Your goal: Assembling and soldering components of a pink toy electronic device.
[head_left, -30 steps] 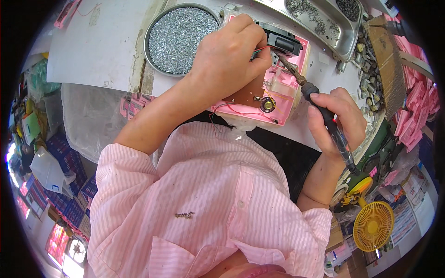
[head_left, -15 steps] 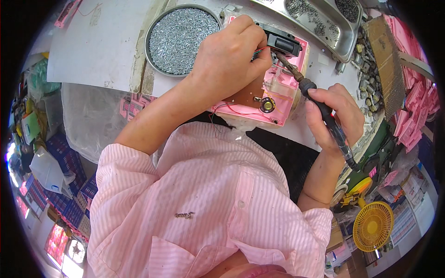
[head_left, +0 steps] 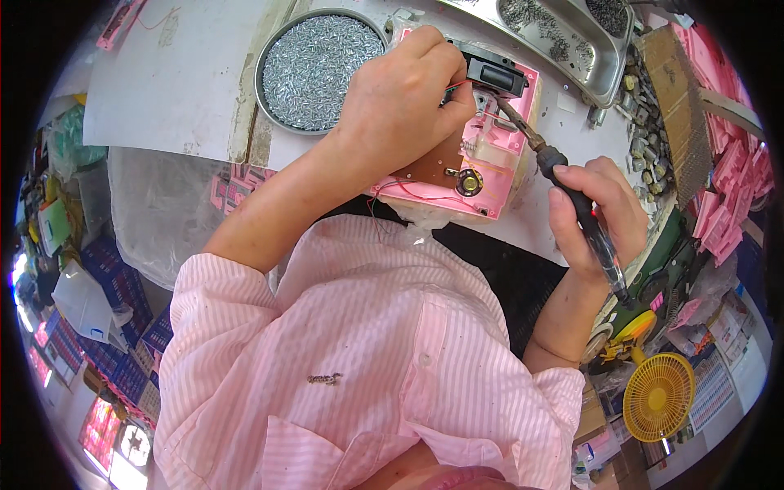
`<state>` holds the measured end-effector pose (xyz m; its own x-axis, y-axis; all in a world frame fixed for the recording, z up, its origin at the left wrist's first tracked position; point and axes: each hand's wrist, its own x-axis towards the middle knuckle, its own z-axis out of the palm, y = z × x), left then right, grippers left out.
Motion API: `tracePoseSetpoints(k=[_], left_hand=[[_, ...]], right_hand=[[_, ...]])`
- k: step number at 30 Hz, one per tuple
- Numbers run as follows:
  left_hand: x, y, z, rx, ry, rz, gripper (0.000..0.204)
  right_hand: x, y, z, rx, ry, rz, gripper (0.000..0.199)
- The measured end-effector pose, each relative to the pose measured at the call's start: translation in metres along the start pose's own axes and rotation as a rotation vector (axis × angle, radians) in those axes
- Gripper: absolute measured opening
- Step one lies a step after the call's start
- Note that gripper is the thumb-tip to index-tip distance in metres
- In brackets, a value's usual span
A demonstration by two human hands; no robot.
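Note:
A pink plastic housing (head_left: pixel 498 184) lies on the bench with a brown circuit board (head_left: pixel 431 170), a small round gold-centred part (head_left: pixel 469 182) and thin wires in it. At its far side sits a black rectangular part (head_left: pixel 496 77). My left hand (head_left: pixel 408 94) is closed over the housing, thumb and finger pinching a thin red wire (head_left: pixel 459 84) beside the black part. In my right hand (head_left: pixel 604 208) is a soldering iron (head_left: pixel 581 200), gripped by its dark handle. Its tip points into the housing, just below the black part; whether it touches anything I cannot tell.
A round tray of small silver screws (head_left: pixel 318 72) stands left of the housing. Beyond it is a metal compartment tray (head_left: pixel 563 61) with small parts. Metal pieces (head_left: pixel 648 147), cardboard (head_left: pixel 674 106) and stacked pink parts (head_left: pixel 731 188) lie at right. A yellow fan (head_left: pixel 658 398) stands lower right.
The soldering iron has shifted slightly right and down with my right hand, its tip moving a little away from my left fingers. My left hand stays nearly in place.

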<state>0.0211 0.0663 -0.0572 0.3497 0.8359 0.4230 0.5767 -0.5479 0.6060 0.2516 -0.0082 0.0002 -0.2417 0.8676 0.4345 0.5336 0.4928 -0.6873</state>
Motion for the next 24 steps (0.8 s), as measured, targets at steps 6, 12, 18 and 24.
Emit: tracePoseSetpoints(k=[6,12,18,24], left_hand=[[-0.001,-0.001,0.002,-0.019,0.008,-0.010,0.012],[-0.001,-0.002,0.002,-0.029,0.018,0.012,0.012],[-0.001,-0.001,0.001,-0.036,0.031,0.008,0.014],[-0.008,0.030,-0.028,-0.137,-0.157,0.112,0.023]], right_hand=[[-0.010,0.000,-0.005,-0.001,0.061,-0.020,0.026],[-0.021,-0.001,-0.011,-0.014,0.073,0.017,0.023],[-0.030,-0.001,-0.016,-0.010,0.110,0.055,0.025],[-0.044,-0.002,-0.030,0.015,0.169,0.032,0.026]])
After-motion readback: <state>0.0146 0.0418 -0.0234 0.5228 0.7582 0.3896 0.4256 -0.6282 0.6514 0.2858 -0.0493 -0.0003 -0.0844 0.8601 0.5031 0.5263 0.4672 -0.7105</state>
